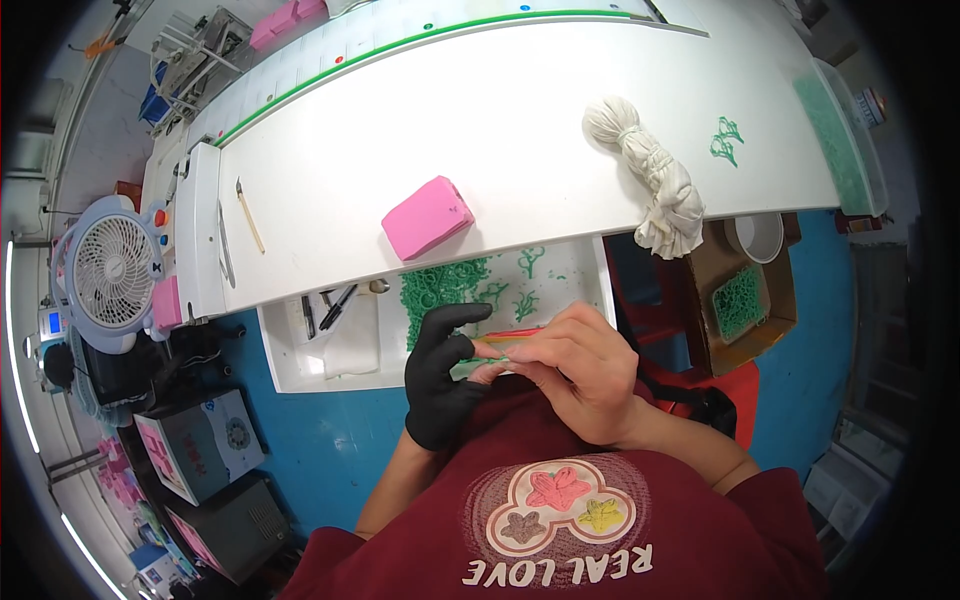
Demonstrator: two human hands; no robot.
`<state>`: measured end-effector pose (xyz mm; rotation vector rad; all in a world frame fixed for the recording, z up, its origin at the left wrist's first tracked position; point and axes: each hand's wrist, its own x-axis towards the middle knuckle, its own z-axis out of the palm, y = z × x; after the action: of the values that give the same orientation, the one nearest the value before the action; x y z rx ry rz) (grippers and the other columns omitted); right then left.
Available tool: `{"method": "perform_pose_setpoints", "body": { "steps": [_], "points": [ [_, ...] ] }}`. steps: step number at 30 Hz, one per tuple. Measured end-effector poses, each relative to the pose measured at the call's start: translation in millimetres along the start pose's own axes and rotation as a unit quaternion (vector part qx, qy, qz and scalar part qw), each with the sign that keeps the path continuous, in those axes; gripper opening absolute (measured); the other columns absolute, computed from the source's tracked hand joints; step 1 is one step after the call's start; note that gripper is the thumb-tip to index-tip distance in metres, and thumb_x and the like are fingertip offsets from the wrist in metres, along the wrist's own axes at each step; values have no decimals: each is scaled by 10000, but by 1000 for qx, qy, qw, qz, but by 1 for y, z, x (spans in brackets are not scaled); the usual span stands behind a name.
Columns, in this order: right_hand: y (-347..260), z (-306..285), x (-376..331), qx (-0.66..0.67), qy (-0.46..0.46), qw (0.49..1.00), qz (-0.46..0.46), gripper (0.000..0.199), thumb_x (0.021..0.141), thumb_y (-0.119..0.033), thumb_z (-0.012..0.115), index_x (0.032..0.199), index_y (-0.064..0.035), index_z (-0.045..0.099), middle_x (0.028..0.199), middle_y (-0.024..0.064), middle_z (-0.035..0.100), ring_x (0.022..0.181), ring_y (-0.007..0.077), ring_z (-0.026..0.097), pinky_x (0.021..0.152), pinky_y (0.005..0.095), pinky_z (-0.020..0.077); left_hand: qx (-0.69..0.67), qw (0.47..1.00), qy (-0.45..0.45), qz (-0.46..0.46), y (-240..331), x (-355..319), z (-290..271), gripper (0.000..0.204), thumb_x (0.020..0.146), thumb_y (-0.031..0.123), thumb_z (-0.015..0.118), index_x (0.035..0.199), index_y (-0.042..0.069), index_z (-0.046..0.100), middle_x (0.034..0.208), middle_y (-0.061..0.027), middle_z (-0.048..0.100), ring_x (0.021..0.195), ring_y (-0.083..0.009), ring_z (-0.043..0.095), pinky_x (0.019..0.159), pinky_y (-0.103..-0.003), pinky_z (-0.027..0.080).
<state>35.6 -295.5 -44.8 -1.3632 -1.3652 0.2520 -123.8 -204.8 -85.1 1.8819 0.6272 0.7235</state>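
I see a white surface across the upper frame, carrying a pink block at centre, a white rag right, a stick left.

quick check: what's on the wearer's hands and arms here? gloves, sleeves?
The left hand wears a black glove covering the palm and reaching the wrist; the thumb and forefinger tips poke out bare. The right hand is bare, with no glove. Both forearms are bare below short sleeves of a dark red t-shirt with a flower print on the chest. No watch, rings or bands visible.
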Motion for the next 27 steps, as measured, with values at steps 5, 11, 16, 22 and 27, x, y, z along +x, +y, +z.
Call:
{"method": "perform_pose_setpoints", "body": {
  "steps": [5,11,16,22,27],
  "points": [
    [2,0,-1,0,-8,1000,2,241,713,5,740,936,-49,666,803,41,662,659,212,560,577,302,438,6,1000,-2,-3,0,0,0,185,707,156,784,828,69,674,1157,-132,592,1079,-278,575,896,-371,460],
    [0,1,1,0,-8,1000,4,246,708,8,744,935,-51,670,794,38,659,663,207,560,577,302,443,2,1000,-2,-1,0,0,0,186,712,161,779,836,66,677,1154,-136,590,1080,-281,573,899,-372,458],
    [0,2,0,2,-10,1000,5,274,707,10,743,966,-54,682,790,37,655,668,208,559,577,299,450,5,1000,-5,3,-2,-1,-1,192,720,177,773,847,66,681,1153,-138,588,1086,-283,570,903,-378,456],
    [0,1,0,-14,-30,999,3,279,698,7,749,965,-52,689,780,37,643,672,209,556,574,304,452,2,1000,-10,5,-5,-2,0,239,734,195,780,831,17,654,1174,-159,591,1081,-274,555,929,-380,429],
    [-2,1,1,-2,-5,1000,-2,270,688,20,745,941,-49,682,779,42,627,673,213,553,576,308,453,18,1000,-10,22,-4,-1,0,218,713,169,782,830,35,655,1154,-150,593,1068,-291,566,892,-381,451]
  ]
}}
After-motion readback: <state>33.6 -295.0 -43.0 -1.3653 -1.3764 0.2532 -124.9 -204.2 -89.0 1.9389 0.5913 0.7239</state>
